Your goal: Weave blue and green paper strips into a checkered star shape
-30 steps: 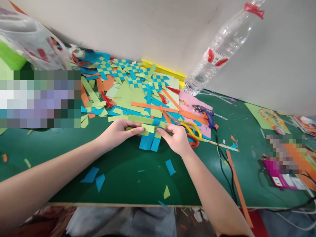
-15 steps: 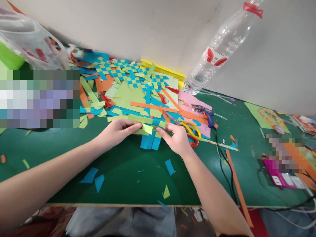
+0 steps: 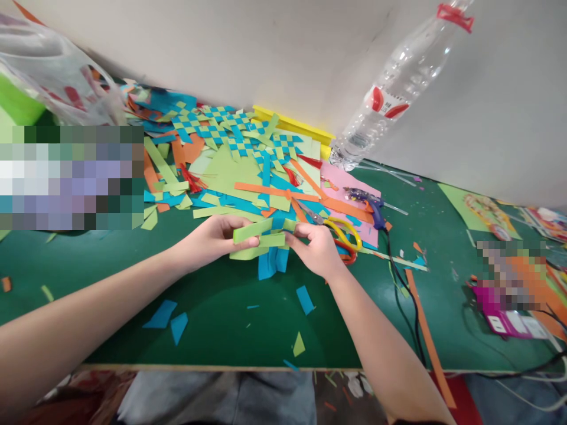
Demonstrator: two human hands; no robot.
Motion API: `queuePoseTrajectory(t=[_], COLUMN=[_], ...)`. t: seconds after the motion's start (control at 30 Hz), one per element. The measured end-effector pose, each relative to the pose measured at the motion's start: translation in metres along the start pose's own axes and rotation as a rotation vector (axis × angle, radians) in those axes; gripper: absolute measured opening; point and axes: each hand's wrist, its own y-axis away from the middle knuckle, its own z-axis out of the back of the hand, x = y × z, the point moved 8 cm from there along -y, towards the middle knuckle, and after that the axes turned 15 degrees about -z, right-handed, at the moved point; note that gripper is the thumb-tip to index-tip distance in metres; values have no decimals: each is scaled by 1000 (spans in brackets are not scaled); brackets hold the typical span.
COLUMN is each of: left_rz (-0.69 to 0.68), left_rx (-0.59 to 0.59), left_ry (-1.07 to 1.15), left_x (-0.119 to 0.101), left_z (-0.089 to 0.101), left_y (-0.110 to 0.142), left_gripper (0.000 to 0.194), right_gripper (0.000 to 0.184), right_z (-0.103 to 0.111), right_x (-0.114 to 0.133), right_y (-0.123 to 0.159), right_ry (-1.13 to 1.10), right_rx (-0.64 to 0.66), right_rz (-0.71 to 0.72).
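Observation:
Between my hands, just above the table, is a small weave of green paper strips (image 3: 251, 232) crossed by blue paper strips (image 3: 272, 263), whose ends hang down in front. My left hand (image 3: 221, 237) pinches the green strips at their left side, thumb in front and fingers behind. At the right side, my right hand (image 3: 315, 245) grips the other green ends between thumb and fingers. Part of the weave is hidden by my fingers. Scissors with yellow and red handles (image 3: 344, 232) lie right beside my right hand.
Finished blue-green woven pieces (image 3: 234, 127) and loose strips pile up at the back. A purple glue gun (image 3: 375, 211) lies on pink paper, its black cord running forward. A plastic bottle (image 3: 381, 97) leans by the wall. Blue scraps (image 3: 162, 314) dot the green table (image 3: 221, 336).
The left green strip now bends forward over my left fingers, and its loops have spread apart. The hanging blue ends have shifted slightly right and down. My right hand has barely moved.

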Motion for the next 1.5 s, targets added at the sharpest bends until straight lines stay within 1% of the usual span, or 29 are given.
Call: queuePoseTrajectory(t=[0.13, 0.33, 0.53, 0.77, 1.03, 1.3, 1.5], left_rz=[0, -20, 36, 42, 37, 40, 21], left_rx=[22, 0, -20, -11, 18, 27, 7], left_ry=[20, -45, -40, 59, 56, -4, -32], left_x=[2, 5, 8, 14, 16, 18, 15], left_z=[-1, 6, 5, 1, 0, 1, 2], left_y=[0, 0, 1, 1, -1, -1, -1], left_gripper=[38, 36, 35, 41, 44, 38, 39], right_gripper=[44, 47, 42, 39, 43, 42, 41], right_z=[0, 0, -1, -2, -2, -1, -2], right_x=[0, 1, 2, 0, 2, 3, 2], right_y=[1, 0, 1, 1, 1, 2, 2], right_ry=[0, 27, 14, 35, 49, 49, 55], right_rx=[5, -10, -6, -4, -29, -42, -51], right_rz=[11, 15, 36, 7, 14, 44, 52])
